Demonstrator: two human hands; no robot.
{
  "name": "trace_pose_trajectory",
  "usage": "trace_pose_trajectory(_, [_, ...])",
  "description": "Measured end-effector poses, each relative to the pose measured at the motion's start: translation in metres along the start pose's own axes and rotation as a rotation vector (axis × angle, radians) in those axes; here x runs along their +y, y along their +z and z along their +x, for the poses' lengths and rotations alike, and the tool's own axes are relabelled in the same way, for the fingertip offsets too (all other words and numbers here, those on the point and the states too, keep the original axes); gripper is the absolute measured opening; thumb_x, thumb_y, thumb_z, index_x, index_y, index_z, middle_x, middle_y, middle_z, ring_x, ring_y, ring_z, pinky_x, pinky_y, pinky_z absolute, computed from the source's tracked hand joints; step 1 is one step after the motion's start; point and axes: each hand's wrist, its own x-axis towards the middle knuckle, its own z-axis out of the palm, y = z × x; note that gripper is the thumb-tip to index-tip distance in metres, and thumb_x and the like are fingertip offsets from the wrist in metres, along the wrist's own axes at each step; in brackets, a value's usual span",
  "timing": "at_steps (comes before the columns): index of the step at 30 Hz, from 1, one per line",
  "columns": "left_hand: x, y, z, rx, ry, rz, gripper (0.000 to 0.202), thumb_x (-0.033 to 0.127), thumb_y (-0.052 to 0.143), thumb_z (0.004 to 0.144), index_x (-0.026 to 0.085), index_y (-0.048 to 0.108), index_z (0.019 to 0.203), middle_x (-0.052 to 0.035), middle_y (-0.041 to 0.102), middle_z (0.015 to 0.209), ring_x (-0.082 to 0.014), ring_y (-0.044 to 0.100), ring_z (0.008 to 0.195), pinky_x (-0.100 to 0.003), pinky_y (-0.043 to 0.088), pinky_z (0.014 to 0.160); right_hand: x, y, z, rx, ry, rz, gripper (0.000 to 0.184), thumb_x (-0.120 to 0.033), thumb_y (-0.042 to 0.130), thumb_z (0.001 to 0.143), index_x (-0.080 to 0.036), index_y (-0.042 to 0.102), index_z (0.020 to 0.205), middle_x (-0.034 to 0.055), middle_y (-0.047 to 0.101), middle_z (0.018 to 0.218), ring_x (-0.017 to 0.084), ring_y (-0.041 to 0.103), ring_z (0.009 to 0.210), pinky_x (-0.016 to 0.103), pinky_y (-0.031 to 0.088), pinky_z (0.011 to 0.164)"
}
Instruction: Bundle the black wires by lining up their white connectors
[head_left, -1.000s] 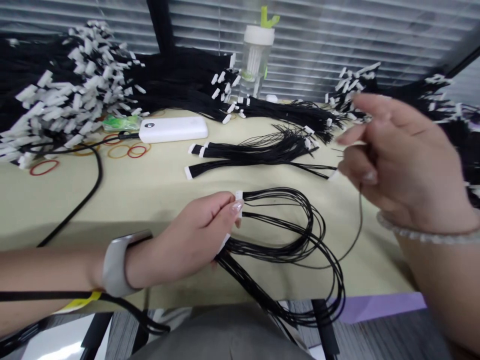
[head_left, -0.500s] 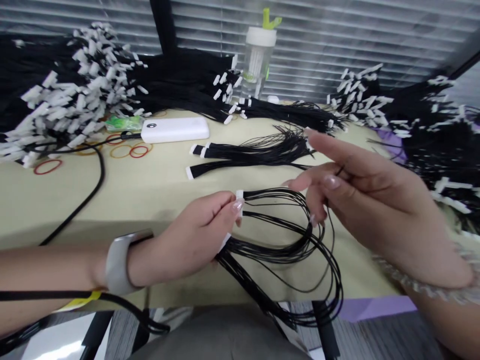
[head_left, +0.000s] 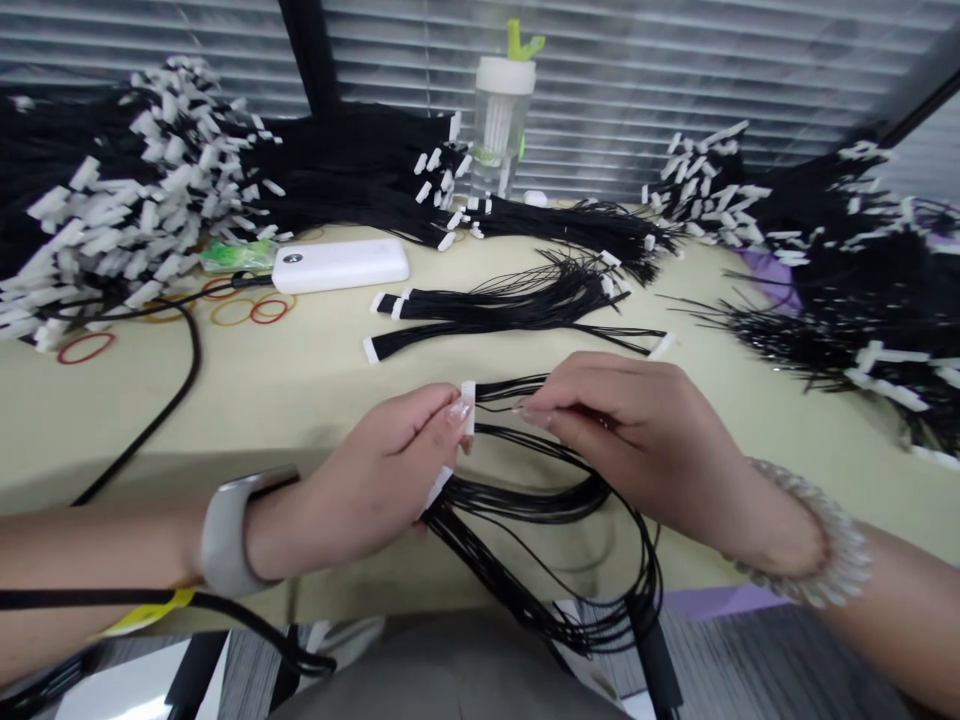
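Note:
A white connector is pinched between the thumb and fingers of my left hand. Below it, a second white connector shows at the edge of the same hand. Black wires run from both connectors and loop round to the right, partly over the table's front edge. My right hand is closed in a pinch just right of the upper connector. Its fingertips hold one thin black wire near that connector; the wire's very tip is too small to make out.
Behind my hands lie wire bundles with white connectors. Large heaps of connector-ended wires stand at left and right. A white power bank, rubber bands and a clear bottle are on the table. A black cable crosses the left side.
My right hand has moved left and down from beside the loops to the upper connector, and its fingers have closed in a pinch. My left hand keeps its grip.

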Motion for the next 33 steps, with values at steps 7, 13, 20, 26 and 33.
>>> trace_pose_trajectory(7, [0.003, 0.000, 0.000, -0.002, 0.048, 0.065, 0.031, 0.035, 0.029, 0.088, 0.018, 0.038, 0.063, 0.0056, 0.036, 0.054, -0.0075, 0.035, 0.049, -0.018, 0.032, 0.046, -0.003, 0.014, -0.004, 0.111, 0.110, 0.153, 0.014, -0.020, 0.055, 0.076, -0.016, 0.048, 0.088, -0.0037, 0.059, 0.071, 0.003, 0.055, 0.062, 0.012, 0.042, 0.056])
trace_pose_trajectory(13, [0.003, 0.000, 0.000, -0.021, 0.094, 0.088, 0.031, 0.033, 0.030, 0.088, 0.018, 0.037, 0.063, 0.0058, 0.037, 0.056, -0.0068, 0.035, 0.049, -0.018, 0.032, 0.047, -0.004, 0.020, -0.001, 0.142, 0.102, 0.153, 0.014, -0.021, 0.057, 0.076, -0.015, 0.045, 0.078, -0.0060, 0.056, 0.064, 0.001, 0.052, 0.056, 0.011, 0.039, 0.052])
trace_pose_trajectory(20, [0.002, -0.001, 0.000, -0.042, 0.106, 0.125, 0.030, 0.032, 0.028, 0.088, 0.018, 0.038, 0.063, 0.0053, 0.037, 0.056, -0.0081, 0.035, 0.051, -0.019, 0.032, 0.048, -0.004, 0.021, -0.001, 0.163, 0.079, 0.081, 0.012, -0.022, 0.056, 0.076, -0.016, 0.045, 0.077, -0.0061, 0.055, 0.064, 0.000, 0.048, 0.053, 0.011, 0.037, 0.050])
trace_pose_trajectory(26, [0.005, -0.001, 0.000, -0.056, 0.111, 0.143, 0.031, 0.032, 0.028, 0.088, 0.018, 0.037, 0.062, 0.0049, 0.037, 0.056, -0.0087, 0.035, 0.052, -0.020, 0.032, 0.049, -0.005, 0.021, -0.006, 0.186, -0.039, -0.112, 0.002, -0.017, 0.053, 0.076, -0.017, 0.051, 0.077, -0.0042, 0.057, 0.068, 0.003, 0.051, 0.057, 0.015, 0.039, 0.052])
trace_pose_trajectory(33, [0.007, -0.002, 0.000, -0.085, 0.102, 0.100, 0.030, 0.034, 0.030, 0.087, 0.018, 0.039, 0.063, 0.0050, 0.039, 0.059, -0.0085, 0.036, 0.053, -0.020, 0.033, 0.051, -0.007, 0.009, -0.002, 0.188, -0.528, -0.336, 0.019, -0.011, 0.042, 0.079, -0.016, 0.047, 0.061, 0.0011, 0.059, 0.062, 0.010, 0.055, 0.063, 0.022, 0.046, 0.055])
